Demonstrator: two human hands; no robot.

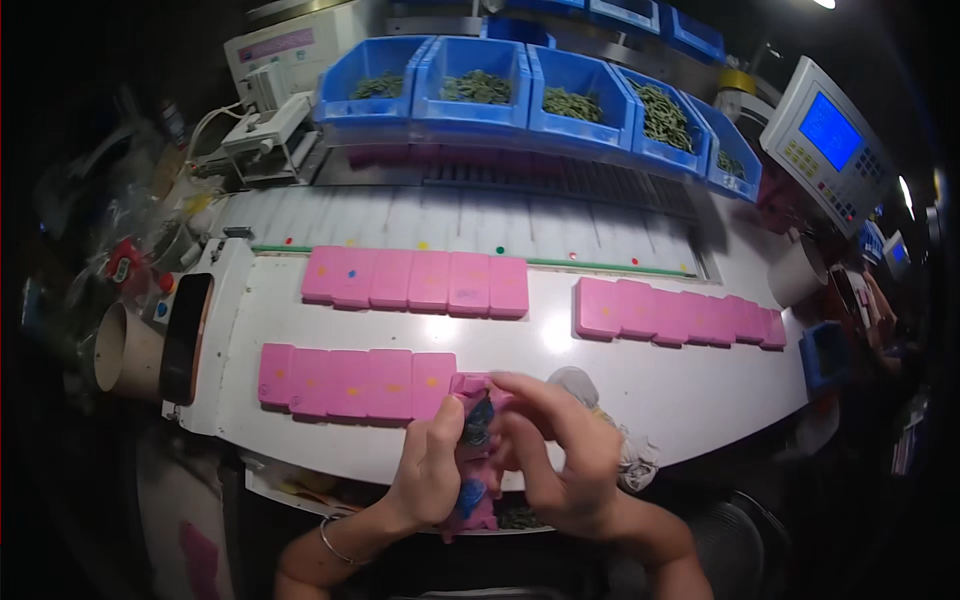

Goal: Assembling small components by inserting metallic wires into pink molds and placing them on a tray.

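Near the front edge of the table, a pink rubber mould [470, 512] is held spread apart in front of me, with dark blue pieces [480, 418] showing on its inner faces. My left hand [425, 470] grips its left side, thumb raised along the edge. From the right, my right hand [565, 450] bends its fingers around the mould's upper part; some fingertips are hidden. A row of pink moulds [350, 383] lies just left of my hands. Two more rows sit farther back, one at centre left [415, 281] and one at right [660, 314].
Blue bins [472, 85] of small green pieces hang at the back. A control panel with a blue screen [828, 130] stands at back right. A phone [187, 338] and a cardboard tube [125, 350] are at left. Crumpled cloth [638, 460] lies beside my right hand.
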